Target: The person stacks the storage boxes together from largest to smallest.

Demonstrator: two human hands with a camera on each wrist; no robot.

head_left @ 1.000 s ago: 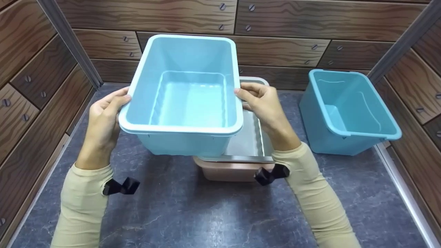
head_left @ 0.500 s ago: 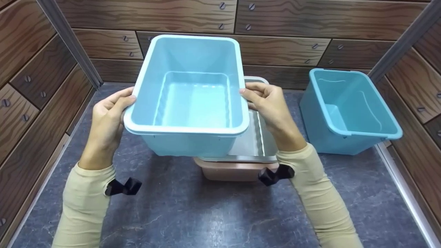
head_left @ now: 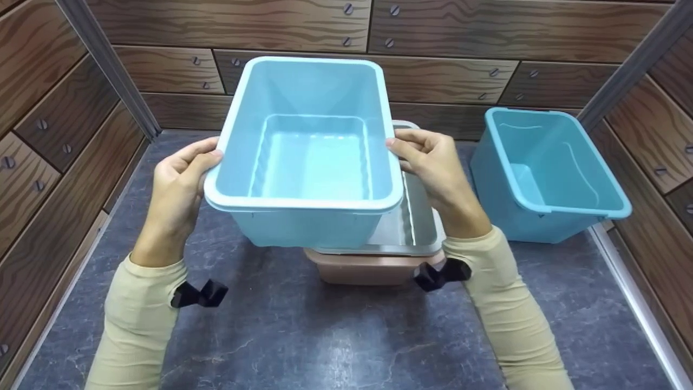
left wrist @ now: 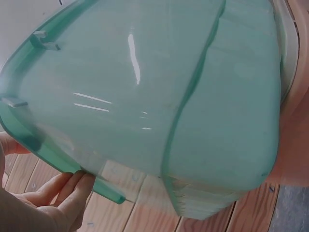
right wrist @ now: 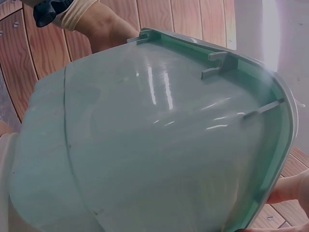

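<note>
A light blue bin (head_left: 303,227) hangs tilted in the air, its hollow inside facing the head camera. My left hand (head_left: 176,195) grips its left rim, thumb on top and fingers beneath. On the opposite rim, my right hand (head_left: 436,170) pinches with the thumb above and curled fingers below. The left wrist view shows the bin's outer wall (left wrist: 125,87) with my left fingers (left wrist: 72,191) under the rim. In the right wrist view the outer wall (right wrist: 145,135) fills the middle, with part of my right hand (right wrist: 289,193) at the lower right edge.
Behind and below the held bin, a grey-white bin (head_left: 436,238) sits in or on a pinkish-brown bin (head_left: 368,271) on the dark floor (head_left: 325,336). A deeper blue bin (head_left: 503,200) stands at the right, near wood-patterned walls (head_left: 444,81) and a metal rail (head_left: 631,292).
Both hands have moved slightly to the right together with the light blue bin. Their hold on its rim is unchanged, and the other bins have stayed in place.
</note>
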